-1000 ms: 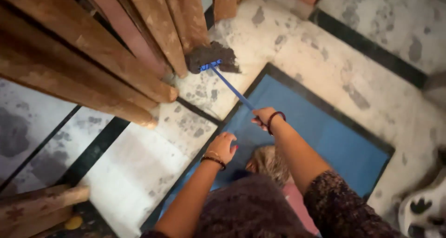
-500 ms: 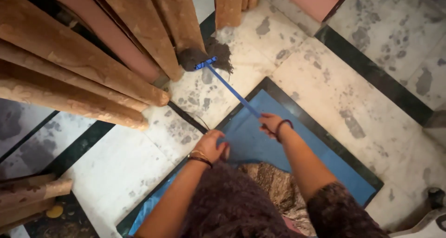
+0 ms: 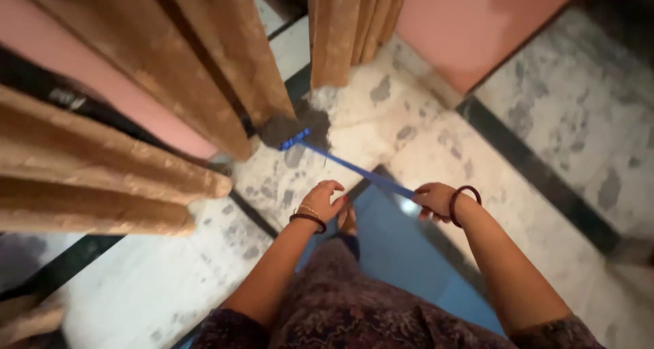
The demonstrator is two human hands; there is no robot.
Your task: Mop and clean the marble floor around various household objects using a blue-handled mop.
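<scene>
Broom [image 3: 354,168] handle is gripped in right hand [image 3: 436,200]; left hand [image 3: 325,200] half-open, off it. Bristle head sits against curtain [image 3: 225,83] hem — fabric could be snagged, one-handed control lost.

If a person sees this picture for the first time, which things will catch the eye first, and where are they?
The blue broom handle runs diagonally across the middle, held in the right hand, and ends in a dark brush head on the mottled marble floor by the curtains. Heavy golden-brown curtains fill the upper left. The left hand is open just beside the handle, above a bright blue mat at lower centre.
</scene>
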